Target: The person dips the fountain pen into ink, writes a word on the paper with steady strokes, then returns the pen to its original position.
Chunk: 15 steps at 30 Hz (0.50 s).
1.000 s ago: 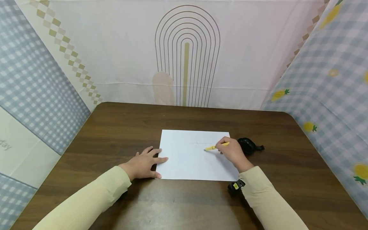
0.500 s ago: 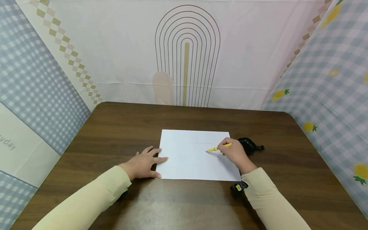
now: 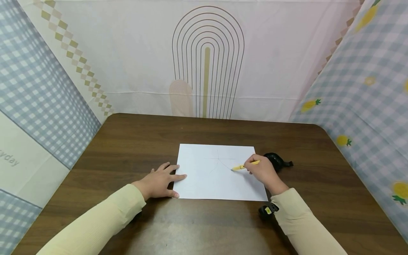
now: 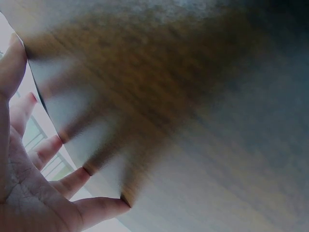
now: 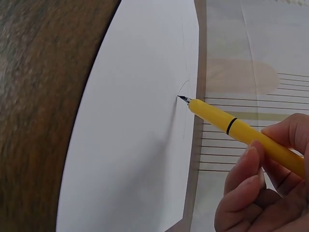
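Note:
A white sheet of paper [image 3: 204, 180] lies on the brown table, bearing a few thin dark strokes that meet near its upper middle. My right hand [image 3: 261, 169] pinches a yellow fountain pen [image 5: 217, 119] between thumb and fingers. In the right wrist view the pen's dark nib touches the paper at the end of a curved line. My left hand [image 3: 159, 182] rests with spread fingers at the sheet's left edge, its thumb on the lower left corner. The left wrist view shows the fingertips [image 4: 116, 204] pressing down along the paper's edge.
Just beyond the right hand sits a black rounded object with a short strap [image 3: 276, 162]. A small black device [image 3: 267, 210] is at the right wrist. The wooden table [image 3: 143, 138] ends at a white patterned cloth [image 3: 134, 53] behind; checked cloth hangs on both sides.
The right hand and pen have slid down and to the right across the paper, lengthening a slanting stroke from the crossing of the lines. The left hand has stayed put.

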Available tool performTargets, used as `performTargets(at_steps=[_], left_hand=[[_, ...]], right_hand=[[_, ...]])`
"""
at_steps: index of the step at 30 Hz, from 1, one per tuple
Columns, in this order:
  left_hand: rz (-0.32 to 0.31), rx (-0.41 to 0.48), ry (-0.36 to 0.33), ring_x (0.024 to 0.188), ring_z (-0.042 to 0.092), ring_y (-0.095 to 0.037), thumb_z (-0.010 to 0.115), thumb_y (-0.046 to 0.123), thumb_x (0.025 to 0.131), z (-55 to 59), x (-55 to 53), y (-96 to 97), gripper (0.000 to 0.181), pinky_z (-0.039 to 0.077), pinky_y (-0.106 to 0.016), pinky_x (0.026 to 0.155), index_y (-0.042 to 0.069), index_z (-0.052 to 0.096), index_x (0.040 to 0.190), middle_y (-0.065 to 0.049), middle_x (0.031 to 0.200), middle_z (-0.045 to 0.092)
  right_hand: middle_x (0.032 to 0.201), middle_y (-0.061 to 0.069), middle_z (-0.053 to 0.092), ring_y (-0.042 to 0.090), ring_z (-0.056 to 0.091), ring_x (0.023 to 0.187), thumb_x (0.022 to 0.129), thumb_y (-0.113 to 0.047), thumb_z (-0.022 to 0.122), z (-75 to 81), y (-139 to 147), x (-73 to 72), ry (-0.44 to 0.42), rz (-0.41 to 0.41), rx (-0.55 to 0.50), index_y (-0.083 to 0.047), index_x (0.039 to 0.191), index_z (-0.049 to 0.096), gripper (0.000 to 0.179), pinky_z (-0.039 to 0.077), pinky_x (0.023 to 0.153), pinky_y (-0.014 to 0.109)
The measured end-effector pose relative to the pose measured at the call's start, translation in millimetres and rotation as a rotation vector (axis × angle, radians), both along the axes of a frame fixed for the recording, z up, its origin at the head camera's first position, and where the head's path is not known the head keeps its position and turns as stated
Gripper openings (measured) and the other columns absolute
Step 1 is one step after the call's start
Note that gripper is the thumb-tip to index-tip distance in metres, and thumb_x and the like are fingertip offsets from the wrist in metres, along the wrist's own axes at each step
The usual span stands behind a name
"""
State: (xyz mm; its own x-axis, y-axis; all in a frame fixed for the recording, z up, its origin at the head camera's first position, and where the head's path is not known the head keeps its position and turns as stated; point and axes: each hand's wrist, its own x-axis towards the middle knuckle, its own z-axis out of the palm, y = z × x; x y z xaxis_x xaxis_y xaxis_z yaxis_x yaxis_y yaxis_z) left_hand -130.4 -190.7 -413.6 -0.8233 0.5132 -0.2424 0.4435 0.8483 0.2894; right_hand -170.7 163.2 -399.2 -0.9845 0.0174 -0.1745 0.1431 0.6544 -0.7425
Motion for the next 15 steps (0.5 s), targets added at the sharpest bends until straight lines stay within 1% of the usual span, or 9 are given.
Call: performTargets(at_steps=[4, 8, 15], left_hand=[[-0.001, -0.005, 0.004, 0.141, 0.022, -0.045, 0.07, 0.049, 0.083, -0.6, 0.2, -0.3, 0.068, 0.028, -0.075, 0.095, 0.03, 0.047, 0.145, -0.011, 0.155, 0.03], [0.009, -0.007, -0.006, 0.142, 0.021, -0.044, 0.071, 0.049, 0.083, -0.6, 0.7, -0.2, 0.069, 0.027, -0.075, 0.097, 0.031, 0.046, 0.145, -0.01, 0.156, 0.029], [0.015, 0.003, -0.013, 0.142, 0.019, -0.045, 0.071, 0.048, 0.083, -0.5, -0.1, 0.4, 0.069, 0.027, -0.075, 0.097, 0.03, 0.047, 0.145, -0.01, 0.156, 0.029]], right_hand=[[0.085, 0.008, 0.062, 0.022, 0.052, 0.075, 0.087, -0.014, 0.057, -0.2, 1.8, 1.2, 0.003, 0.0, -0.003, -0.005, 0.091, 0.066, 0.014, 0.038, 0.06, 0.03], [0.086, 0.008, 0.062, 0.021, 0.053, 0.075, 0.087, -0.014, 0.056, 0.1, 3.6, 2.4, 0.01, 0.005, -0.002, -0.005, 0.091, 0.067, 0.015, 0.038, 0.06, 0.029], [0.087, 0.009, 0.062, 0.022, 0.053, 0.075, 0.087, -0.014, 0.056, 2.6, 9.0, 4.9, 0.018, 0.031, 0.016, -0.004, 0.092, 0.067, 0.016, 0.039, 0.06, 0.03]])
